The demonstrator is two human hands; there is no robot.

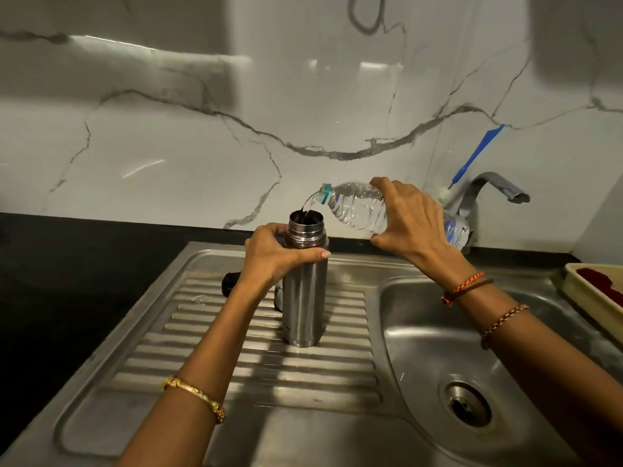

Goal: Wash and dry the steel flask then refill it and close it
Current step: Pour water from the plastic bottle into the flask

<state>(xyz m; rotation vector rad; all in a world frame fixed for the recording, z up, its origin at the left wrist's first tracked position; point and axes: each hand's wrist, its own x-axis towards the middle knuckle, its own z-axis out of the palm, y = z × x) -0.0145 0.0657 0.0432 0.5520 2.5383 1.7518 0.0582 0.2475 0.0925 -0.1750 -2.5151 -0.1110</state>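
Gripping hard on both sides: our left hand (274, 252) wraps its curled fingers and thumb round the shoulder of the upright cylindrical steel flask (305, 281), and our right hand (409, 217) clamps from above on the clear ribbed plastic water bottle (359, 207), tipped with its neck down towards the flask. We see a thin stream of water (306, 202) running from the bottle's mouth into the flask's open top. The flask stands on the ridged draining board of the stainless steel sink unit (269, 358), left of the basin.

Now the hard parts. The bottle's far end is half covered by our right hand, and its blue label shows only as a sliver. Behind our left wrist a dark rounded object (231, 281) peeks out, mostly hidden; we cannot tell what it is. A second small piece sits just behind the flask's left side, too covered to name. At the right edge a cream tray with something dark red (596, 291) is cut off by the frame. The grey bent tap (488, 193) is partly behind the bottle.

Counting up: one flask, one bottle, one basin with one round drain (467, 404), one gold bangle (195, 396) on our left forearm, three thread bands (465, 288) on the right, one blue strip (478, 151) on the marble wall.
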